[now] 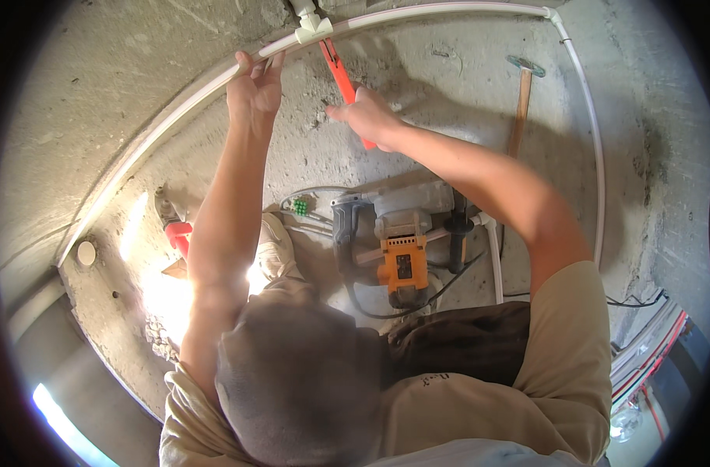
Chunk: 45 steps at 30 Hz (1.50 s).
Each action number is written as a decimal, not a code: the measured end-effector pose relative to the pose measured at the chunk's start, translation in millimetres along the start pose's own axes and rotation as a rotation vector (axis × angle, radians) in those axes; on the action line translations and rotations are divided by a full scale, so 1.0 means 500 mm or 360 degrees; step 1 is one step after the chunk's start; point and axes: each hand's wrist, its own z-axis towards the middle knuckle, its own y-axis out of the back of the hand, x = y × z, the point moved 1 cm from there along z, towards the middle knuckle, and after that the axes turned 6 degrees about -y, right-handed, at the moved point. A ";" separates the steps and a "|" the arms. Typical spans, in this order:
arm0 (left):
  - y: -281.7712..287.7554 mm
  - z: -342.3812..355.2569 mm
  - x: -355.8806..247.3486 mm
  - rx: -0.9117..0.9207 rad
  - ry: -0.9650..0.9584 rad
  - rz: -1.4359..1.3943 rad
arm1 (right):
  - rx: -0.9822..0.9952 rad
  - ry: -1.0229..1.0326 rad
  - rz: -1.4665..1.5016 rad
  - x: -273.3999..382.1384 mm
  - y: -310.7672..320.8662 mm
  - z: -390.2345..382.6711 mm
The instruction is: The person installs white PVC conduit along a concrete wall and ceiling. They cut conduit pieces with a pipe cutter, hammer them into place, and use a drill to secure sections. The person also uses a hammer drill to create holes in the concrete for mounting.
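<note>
My left hand (255,92) reaches up at the upper left, its fingers closed around a long white pipe (441,11) that runs along the wall's base. Just right of that hand, a white tee fitting (314,29) sits on the pipe, with a branch rising from it. My right hand (368,117) grips a long, slim orange-red tool (339,71) with a dark slot near its upper end. That end touches or nearly touches the pipe below the tee; which, I cannot tell. The tool's exact kind does not show.
An orange and grey rotary hammer (404,268) with its cord lies below my right forearm. A wooden-handled hammer (524,101) lies to the right. A green bundle (300,207), a red object (180,236) and a shoe (274,245) are near my left arm. Another white pipe (588,117) runs down the right side.
</note>
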 end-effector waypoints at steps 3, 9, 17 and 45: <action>0.000 0.003 -0.001 -0.0048 0.0025 -0.0039 | -0.0056 0.0077 -0.0020 0.001 0.000 0.001; -0.003 0.002 -0.009 0.0026 0.0033 0.0119 | -0.0023 0.0066 0.0053 -0.007 0.000 0.004; 0.007 0.020 -0.009 0.0044 0.0072 0.0030 | -0.0083 0.0107 0.0017 -0.006 0.007 -0.004; 0.053 0.121 -0.017 0.0069 0.0126 0.0094 | -0.0009 0.0132 0.0010 -0.006 0.001 0.025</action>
